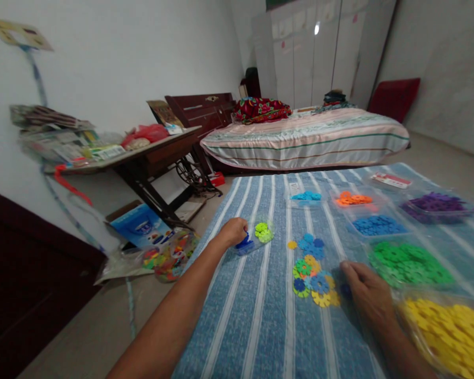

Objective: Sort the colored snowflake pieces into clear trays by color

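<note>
My left hand (234, 231) reaches into a small clear plastic tray (250, 249), its fingers curled down at dark blue flower-shaped discs (244, 241). What those fingertips hold is hidden. Lime green discs (263, 232) fill the tray's other compartment. My right hand (368, 284) rests low over the cloth with bent fingers, and a dark blue disc (345, 290) shows at its fingertips, partly in shadow. Left of that hand lies a loose pile of notched discs (319, 283) in yellow, blue and green. More blue discs (310, 246) lie just beyond, beside a single small yellow-orange disc (292, 245).
Clear boxes on the striped cloth (237, 316) hold yellow (450, 331), green (411, 263), blue (379, 225), purple (436, 202), orange (353, 199) and light blue discs (306, 196). Behind stands a bed (308, 139); a cluttered sewing table (142, 152) is at left.
</note>
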Tool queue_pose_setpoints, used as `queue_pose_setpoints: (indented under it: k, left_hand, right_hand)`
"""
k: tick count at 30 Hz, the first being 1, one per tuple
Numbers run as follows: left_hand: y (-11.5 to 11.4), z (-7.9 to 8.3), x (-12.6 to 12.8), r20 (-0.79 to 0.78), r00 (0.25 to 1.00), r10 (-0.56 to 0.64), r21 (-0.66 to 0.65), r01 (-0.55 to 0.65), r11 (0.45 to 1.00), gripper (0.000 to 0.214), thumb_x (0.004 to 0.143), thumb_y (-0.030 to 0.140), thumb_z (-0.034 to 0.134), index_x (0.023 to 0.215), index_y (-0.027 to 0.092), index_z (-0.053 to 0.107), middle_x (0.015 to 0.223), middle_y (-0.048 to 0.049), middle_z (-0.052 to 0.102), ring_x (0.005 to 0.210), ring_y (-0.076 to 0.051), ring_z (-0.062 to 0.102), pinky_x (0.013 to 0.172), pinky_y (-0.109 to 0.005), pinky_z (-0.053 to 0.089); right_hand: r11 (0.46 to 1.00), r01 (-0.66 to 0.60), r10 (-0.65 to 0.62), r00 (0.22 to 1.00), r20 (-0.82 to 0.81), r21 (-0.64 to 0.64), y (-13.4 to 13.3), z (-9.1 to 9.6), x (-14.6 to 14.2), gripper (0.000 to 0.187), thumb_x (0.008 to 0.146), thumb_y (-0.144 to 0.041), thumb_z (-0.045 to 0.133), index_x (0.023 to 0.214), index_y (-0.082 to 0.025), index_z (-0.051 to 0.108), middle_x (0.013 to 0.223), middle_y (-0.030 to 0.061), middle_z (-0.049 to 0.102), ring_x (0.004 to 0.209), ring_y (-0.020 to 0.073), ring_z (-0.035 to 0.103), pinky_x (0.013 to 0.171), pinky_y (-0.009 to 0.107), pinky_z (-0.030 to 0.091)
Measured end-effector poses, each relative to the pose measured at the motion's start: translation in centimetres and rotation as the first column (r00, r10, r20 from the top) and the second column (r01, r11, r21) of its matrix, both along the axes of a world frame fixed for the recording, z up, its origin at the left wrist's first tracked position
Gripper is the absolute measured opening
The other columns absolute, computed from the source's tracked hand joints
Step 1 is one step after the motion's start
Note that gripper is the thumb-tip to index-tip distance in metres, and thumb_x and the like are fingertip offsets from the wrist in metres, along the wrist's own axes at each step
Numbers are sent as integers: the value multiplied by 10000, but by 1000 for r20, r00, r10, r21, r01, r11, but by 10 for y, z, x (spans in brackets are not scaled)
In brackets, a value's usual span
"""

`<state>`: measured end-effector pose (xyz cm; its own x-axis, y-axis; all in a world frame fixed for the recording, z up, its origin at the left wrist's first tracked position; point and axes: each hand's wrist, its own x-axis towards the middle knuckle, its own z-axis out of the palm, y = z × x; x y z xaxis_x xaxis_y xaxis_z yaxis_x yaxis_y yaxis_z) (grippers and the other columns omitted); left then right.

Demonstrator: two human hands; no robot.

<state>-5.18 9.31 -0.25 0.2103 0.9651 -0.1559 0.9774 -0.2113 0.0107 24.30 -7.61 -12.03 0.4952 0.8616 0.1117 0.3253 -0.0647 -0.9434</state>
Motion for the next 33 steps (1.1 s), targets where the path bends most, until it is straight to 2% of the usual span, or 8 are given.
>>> queue_pose_setpoints:
  k: [6, 10, 14, 18, 20, 22, 25, 33]
  left_hand:
    - [5, -14, 3, -71, 997, -13, -44, 10, 999, 249, 701, 78, 570, 814, 209, 749, 888, -49, 746, 869, -191, 669, 694, -237, 435]
    - [4, -9, 3, -119, 993, -10, -8, 9, 1000, 227, 715, 85, 552, 794, 202, 729, 919, -69, 742, 910, -219, 665, 708, -256, 437]
    - [-4, 3, 11, -124, 992, 0, 89, 11, 996, 247, 827, 157, 469, 871, 186, 711, 1001, -107, 727, 968, -246, 647, 756, -290, 445]
    - [-26, 16, 36, -3, 984, -176, 183, 173, 968, 257, 873, 224, 444, 876, 188, 698, 964, -78, 722, 914, -214, 645, 770, -280, 441]
    - [-41, 16, 52, 104, 948, -302, 148, 285, 947, 236, 860, 212, 457, 844, 189, 692, 899, -52, 717, 848, -183, 641, 748, -261, 433]
    - [-58, 11, 67, 194, 906, -376, 53, 373, 926, 209, 833, 186, 475, 795, 191, 681, 815, -24, 702, 775, -156, 627, 698, -242, 415]
    - [-83, -6, 83, 232, 892, -387, -86, 415, 906, 168, 796, 171, 503, 741, 191, 660, 739, -7, 675, 711, -147, 603, 626, -241, 367]
    - [-117, -40, 96, 233, 947, -221, -176, 265, 948, 117, 775, 302, 588, 804, 211, 656, 871, -42, 687, 818, -194, 623, 668, -275, 380]
  right_hand:
    - [1000, -7, 6, 1000, 5, 27, 3, -4, 0, 442, 767, -589, 554, 765, -183, 728, 786, 67, 713, 775, 253, 639, 746, 346, 473]
    - [998, 9, -10, 1000, 24, 67, 5, -1, -1, 446, 775, -586, 545, 725, -179, 720, 730, 67, 700, 721, 237, 625, 723, 342, 476]
    - [997, 22, -23, 1000, 6, 75, 5, 4, -2, 422, 793, -557, 542, 719, -180, 713, 710, 52, 682, 713, 220, 617, 707, 324, 471]
    - [997, 29, -29, 1000, 1, 64, 5, 5, -3, 409, 803, -538, 540, 750, -174, 719, 734, 47, 678, 734, 214, 614, 713, 319, 464]
    - [997, 29, -30, 1000, 6, 73, 6, 5, -2, 405, 805, -534, 543, 743, -172, 712, 725, 44, 669, 727, 209, 609, 711, 317, 463]
    - [996, 27, -28, 1000, 9, 87, 6, 5, -2, 403, 808, -533, 544, 729, -171, 703, 716, 42, 663, 720, 205, 606, 710, 313, 464]
    - [996, 25, -26, 1000, 15, 91, 6, 7, -2, 409, 814, -535, 536, 724, -171, 699, 710, 43, 658, 719, 205, 605, 711, 315, 462]
    - [996, 38, -38, 999, 4, 81, 6, 8, -2, 453, 817, -581, 530, 730, -170, 701, 710, 46, 653, 713, 205, 589, 711, 318, 466]
